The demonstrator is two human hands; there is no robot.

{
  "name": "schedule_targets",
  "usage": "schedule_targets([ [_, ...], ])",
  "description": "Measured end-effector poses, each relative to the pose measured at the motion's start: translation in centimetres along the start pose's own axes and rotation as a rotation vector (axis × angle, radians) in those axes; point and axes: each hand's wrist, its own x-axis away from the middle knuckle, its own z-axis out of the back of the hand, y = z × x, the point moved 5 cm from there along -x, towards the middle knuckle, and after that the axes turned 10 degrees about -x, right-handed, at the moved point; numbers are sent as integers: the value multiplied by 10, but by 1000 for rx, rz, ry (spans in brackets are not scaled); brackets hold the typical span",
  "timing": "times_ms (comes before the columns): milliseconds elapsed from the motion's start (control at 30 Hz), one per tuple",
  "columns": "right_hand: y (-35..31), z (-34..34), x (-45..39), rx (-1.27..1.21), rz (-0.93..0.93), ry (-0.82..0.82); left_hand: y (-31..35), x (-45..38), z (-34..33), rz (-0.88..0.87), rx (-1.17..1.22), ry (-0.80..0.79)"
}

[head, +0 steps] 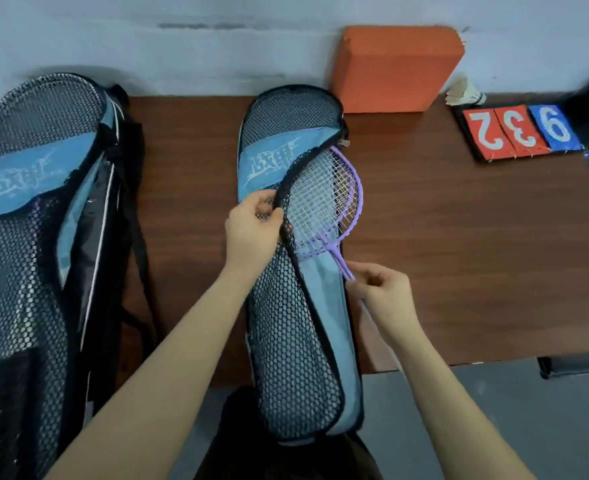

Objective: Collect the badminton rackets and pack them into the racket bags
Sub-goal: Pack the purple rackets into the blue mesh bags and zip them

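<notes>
- Purple rackets (pixel 334 199): two frames appear stacked, heads lying half inside the opened side of the centre racket bag (pixel 286 271), shafts running out toward the near right edge
- Right hand (pixel 383 292): grip closed in a pinch on the racket shafts just below the heads; judged to be steering the rackets sideways into the opening
- Left hand (pixel 251 230): grip closed on the black zipper edge of the mesh flap (pixel 293 341), lifting it clear so the heads can pass beneath
- Relation: racket heads lie just beyond the left hand and touch the raised flap edge; the shafts sit inside the right hand's pinch
- Centre bag lies lengthwise on the brown worktop (pixel 459 237), its near end overhanging the edge
- Second racket bag (pixel 44 220) lies at far left, well apart; whether it holds rackets cannot be told for certain
- Far side: orange block (pixel 397 67), shuttlecock (pixel 464 93) and number cards (pixel 518 131), all clear of the work
- Judgement: insertion is partly done; zip not yet closed
</notes>
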Motion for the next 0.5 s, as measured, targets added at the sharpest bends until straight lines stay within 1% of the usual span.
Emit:
schedule_targets([
  [100, 7, 16, 8, 97, 30, -16, 0, -1, -9, 4, 15, -80],
  [167, 11, 14, 10, 101, 21, -30, 5, 5, -22, -9, 13, -149],
  [267, 14, -1, 5, -47, -82, -10, 9, 17, -38, -38, 8, -227],
  [333, 18, -11, -4, -236, -220, 28, 10, 20, -39, -47, 4, -236],
  [400, 22, -24, -11, -417, -377, 13, 13, 20, -32, -77, -11, -222],
  [500, 25, -41, -24, -498, -471, -18, 8, 16, -23, -100, -20, -219],
])
